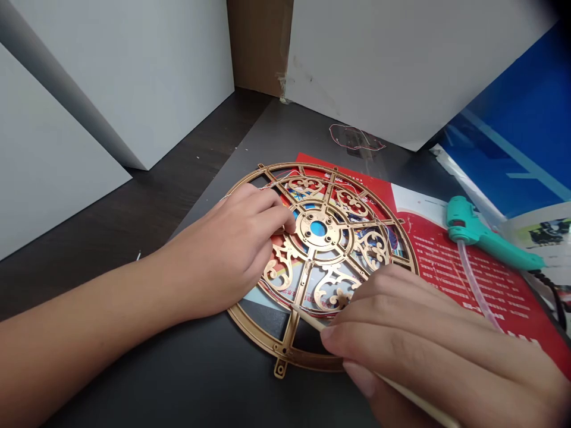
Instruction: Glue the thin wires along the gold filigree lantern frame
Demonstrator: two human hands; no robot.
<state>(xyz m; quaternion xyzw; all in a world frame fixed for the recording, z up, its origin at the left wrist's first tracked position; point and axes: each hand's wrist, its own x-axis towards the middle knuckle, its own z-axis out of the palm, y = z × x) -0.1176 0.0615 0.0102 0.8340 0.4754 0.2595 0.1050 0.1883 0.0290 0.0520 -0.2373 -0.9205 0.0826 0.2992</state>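
Observation:
A round gold-coloured openwork wheel frame [307,267], with spokes and scrollwork panels, lies flat in front of me. My left hand [250,238] rests on its left side, fingers bent and closed on the frame near the hub; the fingertips are partly hidden. In my right hand [401,333] a thin pale wooden stick [312,320] is pinched. The stick's tip touches the lower spoke where it crosses the inner ring. Thin red and white wires [273,290] run along that ring.
Under the wheel lies a red printed sheet [464,279] on a dark mat [214,202]. A teal glue gun [486,238] with a clear glue stick sits at the right. Loose thin wire [339,139] lies behind the wheel. White boxes [357,59] stand at the back.

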